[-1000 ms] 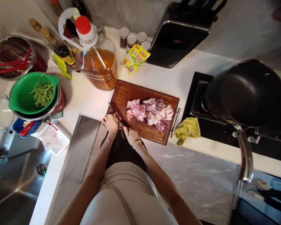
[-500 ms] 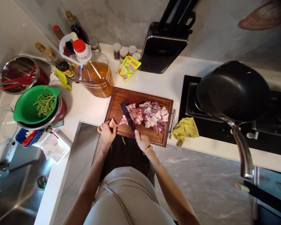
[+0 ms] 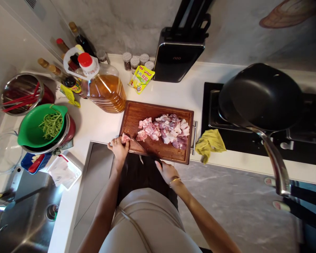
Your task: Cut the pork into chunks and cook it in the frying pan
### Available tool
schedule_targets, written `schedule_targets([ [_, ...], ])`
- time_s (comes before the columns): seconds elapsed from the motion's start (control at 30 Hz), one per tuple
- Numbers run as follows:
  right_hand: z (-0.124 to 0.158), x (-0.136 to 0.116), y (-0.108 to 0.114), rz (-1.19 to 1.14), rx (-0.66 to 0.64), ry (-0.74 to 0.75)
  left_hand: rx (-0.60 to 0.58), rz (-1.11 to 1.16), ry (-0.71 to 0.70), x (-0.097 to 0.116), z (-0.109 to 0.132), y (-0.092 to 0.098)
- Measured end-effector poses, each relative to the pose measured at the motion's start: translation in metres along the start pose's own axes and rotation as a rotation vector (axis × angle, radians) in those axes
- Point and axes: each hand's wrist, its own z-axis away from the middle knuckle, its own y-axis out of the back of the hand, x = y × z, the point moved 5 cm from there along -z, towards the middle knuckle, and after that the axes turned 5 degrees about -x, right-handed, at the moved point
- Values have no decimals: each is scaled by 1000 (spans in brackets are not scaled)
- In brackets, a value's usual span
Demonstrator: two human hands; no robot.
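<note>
My left hand (image 3: 118, 148) is closed on a small piece of raw meat (image 3: 125, 138) at the front left corner of a wooden cutting board (image 3: 133, 114). In my right hand (image 3: 167, 171), just off the board's front edge, is the handle of a kitchen knife (image 3: 140, 147). Its blade slants to the left across that edge, the tip close to the piece of meat. A heap of cut raw meat (image 3: 171, 130), pink and white, lies over the middle and right of the board.
A large oil bottle (image 3: 105, 88) stands behind the board's left corner, a black knife block (image 3: 177, 59) behind it. To the right are a yellow cloth (image 3: 210, 142) and a wok (image 3: 260, 98) on the stove. A green colander (image 3: 28, 130) sits left, above the sink (image 3: 23, 225). Another person's feet (image 3: 281, 206) show at right.
The knife has come off the cut meat toward me and now lies lower, nearer the left piece. My right hand has moved back past the board's edge. My left hand keeps its hold.
</note>
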Motion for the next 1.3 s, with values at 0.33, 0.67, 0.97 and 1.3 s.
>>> schedule_targets([
  [0.33, -29, -6, 33, -140, 164, 11, -151, 89, -243, 36, -1, -7],
  [0.67, -1, -57, 27, -125, 156, 112, 14, 230, -19, 23, 9, 2],
  [0.97, -2, -60, 18, -149, 51, 34, -69, -35, -23, 47, -5, -23],
  [1.3, -20, -78, 20, -130, 53, 14, -122, -143, -60, 44, -6, -38],
])
